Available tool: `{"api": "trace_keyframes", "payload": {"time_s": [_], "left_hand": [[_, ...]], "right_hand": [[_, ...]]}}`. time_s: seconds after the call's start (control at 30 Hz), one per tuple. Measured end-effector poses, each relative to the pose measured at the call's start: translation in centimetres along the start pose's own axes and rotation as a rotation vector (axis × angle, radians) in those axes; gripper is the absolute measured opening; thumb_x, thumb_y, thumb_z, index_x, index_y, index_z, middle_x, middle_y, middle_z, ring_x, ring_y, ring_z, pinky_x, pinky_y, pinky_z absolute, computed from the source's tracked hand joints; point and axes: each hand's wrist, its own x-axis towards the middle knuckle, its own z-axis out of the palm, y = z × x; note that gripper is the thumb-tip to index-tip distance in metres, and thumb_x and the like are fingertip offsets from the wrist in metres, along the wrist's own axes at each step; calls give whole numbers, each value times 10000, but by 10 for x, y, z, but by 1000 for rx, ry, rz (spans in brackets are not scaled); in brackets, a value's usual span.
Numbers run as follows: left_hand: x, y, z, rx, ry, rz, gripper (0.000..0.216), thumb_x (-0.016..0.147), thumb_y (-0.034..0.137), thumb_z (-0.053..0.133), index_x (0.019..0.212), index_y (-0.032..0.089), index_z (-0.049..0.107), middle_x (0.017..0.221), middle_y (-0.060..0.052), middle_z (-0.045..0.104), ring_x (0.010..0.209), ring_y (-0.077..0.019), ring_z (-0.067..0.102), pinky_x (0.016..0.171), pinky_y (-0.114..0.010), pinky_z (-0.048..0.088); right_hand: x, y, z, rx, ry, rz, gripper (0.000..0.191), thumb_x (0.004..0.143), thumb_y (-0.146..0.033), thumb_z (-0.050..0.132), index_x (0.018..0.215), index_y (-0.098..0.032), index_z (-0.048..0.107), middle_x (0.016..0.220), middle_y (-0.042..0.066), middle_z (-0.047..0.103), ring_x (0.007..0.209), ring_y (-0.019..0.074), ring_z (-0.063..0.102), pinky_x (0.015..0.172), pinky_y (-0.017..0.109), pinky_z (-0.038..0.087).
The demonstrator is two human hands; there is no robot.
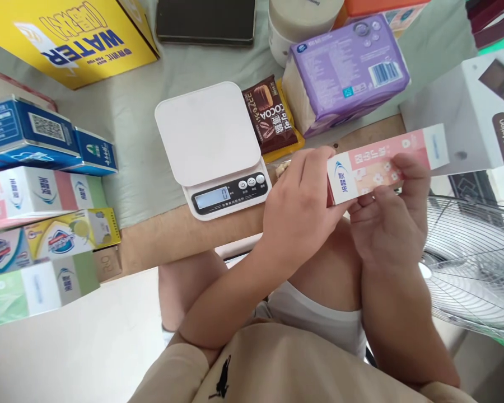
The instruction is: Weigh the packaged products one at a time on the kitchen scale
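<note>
Between my two hands is a pink and white toothpaste box (378, 162), held above the table's front edge, right of the scale. My left hand (300, 207) is closed around its left end, with the fingertips out of sight behind it. My right hand (392, 218) grips its lower edge and right part, thumb and fingers on the printed face. To the left of my hands stands a white kitchen scale (210, 134); its platform bears nothing and the display (212, 197) appears to read 0. A brown cocoa snack packet (271, 115) lies beside the scale.
Several toothpaste and soap boxes (63, 235) are stacked at the left. A yellow carton (71, 42), a dark phone-like slab (205, 21) and a purple tissue pack (348, 73) are at the back. At right are a white NutriMotion box (462, 106) and a fan (474, 263).
</note>
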Motion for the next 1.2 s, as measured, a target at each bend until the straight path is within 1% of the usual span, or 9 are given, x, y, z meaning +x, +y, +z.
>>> {"api": "trace_keyframes", "payload": {"time_s": [0.27, 0.4, 0.5, 0.63, 0.73, 0.8, 0.93, 1.1, 1.2], "left_hand": [[-3, -3, 8, 57, -55, -9, 522, 1002, 102, 415, 1500, 240, 343, 1466, -133, 531, 1407, -244, 542, 1159, -431, 520], [-6, -1, 12, 84, -18, -59, 535, 1001, 93, 375, 1513, 248, 349, 1444, -143, 521, 1408, -255, 540, 1178, -466, 515], [-7, 0, 14, 116, -4, -76, 558, 975, 59, 388, 1510, 218, 363, 1422, -155, 527, 1396, -261, 551, 1179, -455, 522], [-9, 0, 15, 103, -5, -100, 592, 959, 49, 406, 1511, 255, 354, 1476, -158, 492, 1446, -279, 515, 1199, -501, 510], [-8, 0, 14, 64, -10, -106, 582, 962, 48, 406, 1500, 265, 360, 1475, -155, 496, 1449, -286, 516, 1190, -528, 503], [-7, -1, 12, 60, -28, -104, 564, 965, 61, 436, 1499, 234, 373, 1471, -175, 501, 1434, -297, 533, 1175, -518, 505], [-1, -3, 7, 110, -47, -37, 474, 950, 76, 517, 1414, 171, 498, 1272, -139, 622, 1194, -247, 646, 1039, -407, 552], [6, -8, 7, 216, -3, 52, 201, 968, 64, 501, 989, 172, 669, 1011, -64, 695, 976, -197, 635, 881, -316, 515], [7, -10, 10, 212, 0, 43, 196, 966, 71, 509, 945, 179, 672, 1002, -59, 701, 947, -193, 639, 836, -317, 507]], "right_hand": [[26, -7, 12, -68, 78, 3, 378, 699, -205, 692, 1034, -273, 530, 800, -67, 553, 719, 101, 622, 620, 262, 566], [32, -5, 12, -116, 88, 40, 407, 678, -233, 687, 1043, -280, 514, 781, -73, 554, 707, 101, 637, 650, 275, 584], [36, -4, 8, -221, 87, 72, 517, 704, -213, 666, 1183, -309, 499, 808, -67, 568, 709, 99, 658, 692, 279, 593], [42, -13, 0, -691, 115, 97, 780, 784, -213, 665, 1489, -344, 358, 788, -40, 659, 595, 131, 632, 703, 374, 590], [39, -21, -8, -1046, 91, 65, 824, 809, -290, 718, 1548, -297, 355, 664, -44, 645, 576, 165, 619, 734, 426, 569], [35, -23, -13, -1051, 51, 12, 706, 796, -317, 720, 1449, -273, 457, 742, -26, 678, 626, 156, 635, 714, 381, 556], [28, -16, -15, -1014, 46, -25, 272, 768, -353, 695, 970, -214, 577, 864, -6, 704, 647, 113, 659, 615, 272, 506], [34, -7, -7, -1088, 69, -65, 224, 774, -363, 695, 760, -197, 545, 655, -31, 625, 609, 103, 610, 650, 275, 483], [38, -5, -6, -1106, 50, -89, 225, 781, -377, 689, 788, -202, 548, 662, -36, 625, 586, 104, 590, 648, 284, 468]]}}
